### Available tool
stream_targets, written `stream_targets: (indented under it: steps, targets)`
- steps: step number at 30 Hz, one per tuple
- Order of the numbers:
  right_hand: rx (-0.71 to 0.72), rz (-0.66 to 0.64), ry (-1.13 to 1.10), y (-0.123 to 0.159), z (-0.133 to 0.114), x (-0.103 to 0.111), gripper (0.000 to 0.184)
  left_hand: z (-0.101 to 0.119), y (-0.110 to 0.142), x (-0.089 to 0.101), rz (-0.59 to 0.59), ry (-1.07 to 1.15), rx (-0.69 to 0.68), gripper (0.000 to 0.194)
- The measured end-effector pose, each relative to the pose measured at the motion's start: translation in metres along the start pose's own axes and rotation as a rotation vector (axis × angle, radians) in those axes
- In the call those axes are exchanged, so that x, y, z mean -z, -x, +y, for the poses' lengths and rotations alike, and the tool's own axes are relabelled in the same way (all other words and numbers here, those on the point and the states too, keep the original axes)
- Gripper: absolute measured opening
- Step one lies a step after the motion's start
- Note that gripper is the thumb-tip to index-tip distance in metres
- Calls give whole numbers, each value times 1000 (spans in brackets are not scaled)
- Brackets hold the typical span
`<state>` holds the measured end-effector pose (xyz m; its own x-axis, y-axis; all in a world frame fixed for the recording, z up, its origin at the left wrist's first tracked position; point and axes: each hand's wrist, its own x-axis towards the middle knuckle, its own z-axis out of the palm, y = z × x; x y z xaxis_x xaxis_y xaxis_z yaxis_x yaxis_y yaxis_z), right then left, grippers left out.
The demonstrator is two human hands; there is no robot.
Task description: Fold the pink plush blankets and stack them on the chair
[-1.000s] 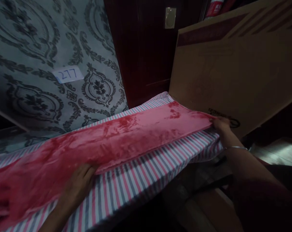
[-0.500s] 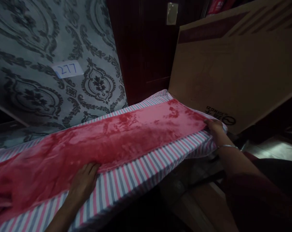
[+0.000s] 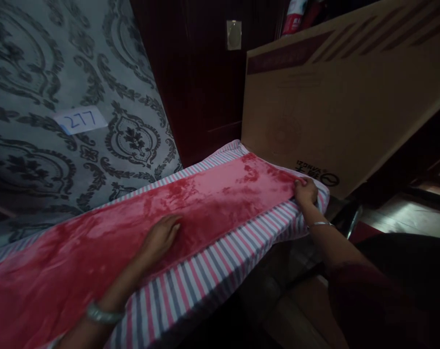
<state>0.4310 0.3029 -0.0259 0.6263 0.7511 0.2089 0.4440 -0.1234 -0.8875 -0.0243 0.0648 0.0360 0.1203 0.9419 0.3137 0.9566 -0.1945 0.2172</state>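
We have the red cloth [image 3: 212,198] mostly flat, slight creases left; our right hand [image 3: 307,193] pinches its corner near the striped cover [image 3: 205,271]'s right edge, our left hand [image 3: 159,239] rests open, empty.

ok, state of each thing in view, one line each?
Red plush fabric: laid lengthwise, mostly flat, some creases
Pink, white and grey striped cloth: draped beneath, partly covered
Bare left hand: resting on the fabric, fingers loosely extended
Bare right hand: closed on the fabric's edge
Large brown cardboard panel: upright
White paper label: on the patterned wall, reads 277
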Motion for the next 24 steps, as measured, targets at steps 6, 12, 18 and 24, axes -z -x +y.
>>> stream_targets:
  steps: [6, 12, 18, 24]
  targets:
    - [51, 9, 65, 2, 9, -6, 32, 2, -145, -28, -129, -199, 133, 35]
    - [79, 43, 44, -5, 18, -7, 30, -18, -222, -56, -175, -308, 263, 42]
    - [99, 87, -4, -14, 27, -14, 28, -39, -258, -82, -197, -351, 265, 43]
    - [156, 132, -113, -17, 34, -17, 24, -52, -269, -89, -78, -325, 348, 37]
